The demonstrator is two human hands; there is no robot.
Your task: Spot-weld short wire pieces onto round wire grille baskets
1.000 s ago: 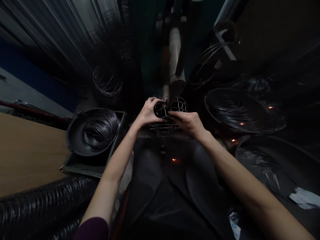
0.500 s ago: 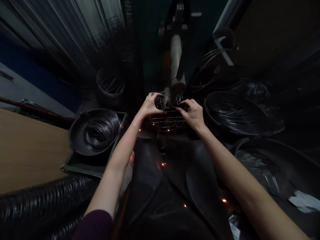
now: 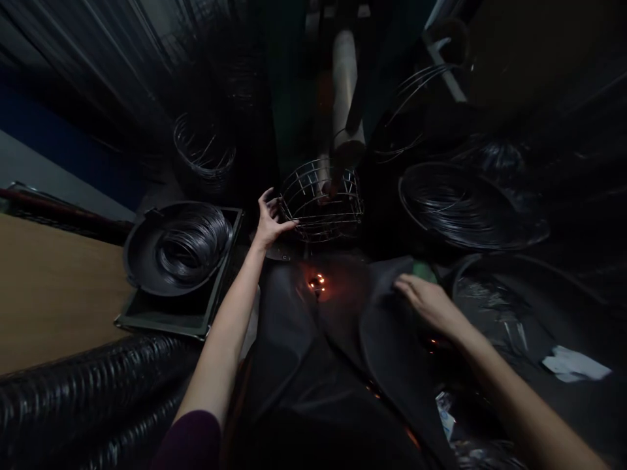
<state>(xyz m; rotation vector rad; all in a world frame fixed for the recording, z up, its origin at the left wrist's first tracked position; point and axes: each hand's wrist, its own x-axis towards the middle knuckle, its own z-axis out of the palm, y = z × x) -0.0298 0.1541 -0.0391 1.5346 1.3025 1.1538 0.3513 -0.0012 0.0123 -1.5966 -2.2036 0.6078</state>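
Left hand (image 3: 271, 225): spread wide against wire basket (image 3: 326, 224), mid-frame.
Right hand (image 3: 430, 301): now off the basket, lowered center right; grip unclear.
Wire basket: down to one hand's touch.

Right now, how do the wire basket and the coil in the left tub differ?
The wire basket is an open grid of crossing wires; the coil is many loops bundled close together. The left hand is at the basket's side; the coil lies in the tub, untouched. Both are rounded and made of wire.
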